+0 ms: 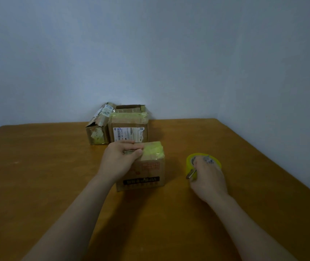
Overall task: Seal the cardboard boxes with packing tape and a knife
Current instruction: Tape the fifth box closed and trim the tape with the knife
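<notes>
Tape, yellow-green, covers the top of the nearest cardboard box [142, 176], which stands near the middle of the wooden table [37, 166]. The left hand [120, 159] grips the left part of that top, thumb and fingers bent against it. At the box's 3 o'clock lies the tape roll [189, 160]; the right hand [206, 176] rests on it with curled fingers, holding a small metal knife [191, 174] whose end pokes out leftward. At 12 o'clock a taped box [129, 129] stands by the wall, and a torn box [97, 129] leans at 11 o'clock
</notes>
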